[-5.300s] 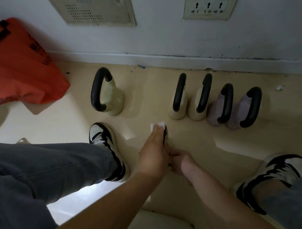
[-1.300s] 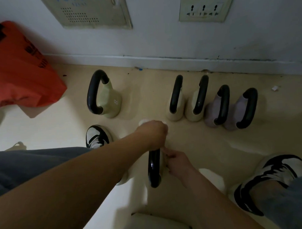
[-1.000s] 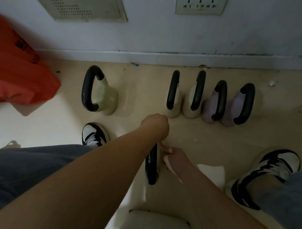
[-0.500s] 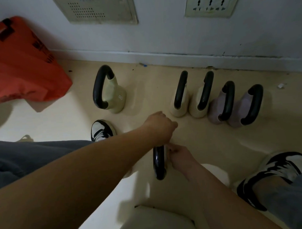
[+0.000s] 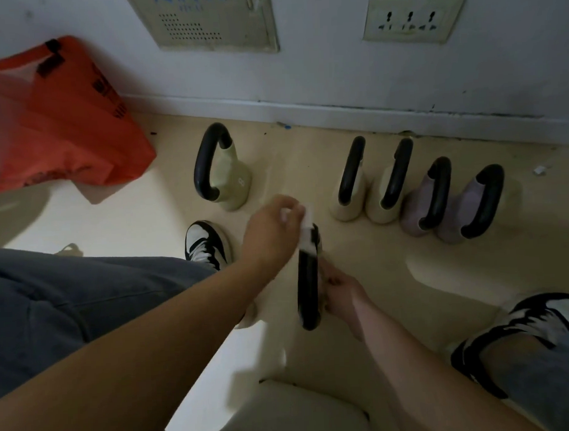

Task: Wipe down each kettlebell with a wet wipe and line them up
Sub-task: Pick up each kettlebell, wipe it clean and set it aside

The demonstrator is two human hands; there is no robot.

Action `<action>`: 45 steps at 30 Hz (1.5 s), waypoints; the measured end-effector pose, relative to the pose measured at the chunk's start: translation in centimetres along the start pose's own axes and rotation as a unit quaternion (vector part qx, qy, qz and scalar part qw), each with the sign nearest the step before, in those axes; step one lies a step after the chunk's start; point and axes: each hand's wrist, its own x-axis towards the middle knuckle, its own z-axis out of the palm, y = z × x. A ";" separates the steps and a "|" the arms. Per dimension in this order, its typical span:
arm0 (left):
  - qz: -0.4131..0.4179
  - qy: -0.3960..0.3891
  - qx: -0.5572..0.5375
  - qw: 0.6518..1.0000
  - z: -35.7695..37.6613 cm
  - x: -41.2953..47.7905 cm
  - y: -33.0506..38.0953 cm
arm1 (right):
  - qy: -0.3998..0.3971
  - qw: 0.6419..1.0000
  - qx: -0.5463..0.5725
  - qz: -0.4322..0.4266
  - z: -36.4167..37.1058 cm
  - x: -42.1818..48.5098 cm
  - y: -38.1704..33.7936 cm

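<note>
Left hand [image 5: 272, 236], fingers curled, pinching a white wet wipe [image 5: 307, 229] against the far end of the black handle of the kettlebell being cleaned [image 5: 308, 295]. This kettlebell stands on the floor [image 5: 358, 251] between the person's feet, its body largely hidden beneath the left forearm. Right hand [image 5: 342, 292], just to the right of this kettlebell, fingers curled against the side of the handle to steady it. Beyond this kettlebell and to its right, a row stands side by side: two cream kettlebells [image 5: 349, 210] and, further right, two purple kettlebells [image 5: 414, 217]. Beyond it and to its left a green kettlebell [image 5: 232, 181] stands alone, well apart from the row. Much further left of it lies an orange bag [image 5: 54, 126]. Judged step: wiping the handle, with this kettlebell not yet in line. The next move probably calls for carrying the wipe along the rest of the handle and over the body. The right hand would then lift the kettlebell by its handle and set it upright in the gap between the green kettlebell and the row, handle turned to match.
</note>
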 end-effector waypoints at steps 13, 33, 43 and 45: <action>-0.498 -0.092 -0.474 0.721 6.7 -1.7 -3.3 | -0.030 0.997 0.007 0.072 -0.4 1.1 0.9; -0.185 -0.002 -0.210 0.960 7.2 -12.5 -2.0 | 0.024 0.991 0.098 0.087 0.5 1.1 0.0; -0.087 -0.084 -0.025 0.992 6.1 -0.1 0.7 | -0.023 0.994 0.095 0.050 0.5 -0.2 0.4; 0.004 -0.084 0.028 0.996 6.9 -4.3 -1.1 | -0.027 0.988 0.135 0.074 0.2 -0.2 -0.3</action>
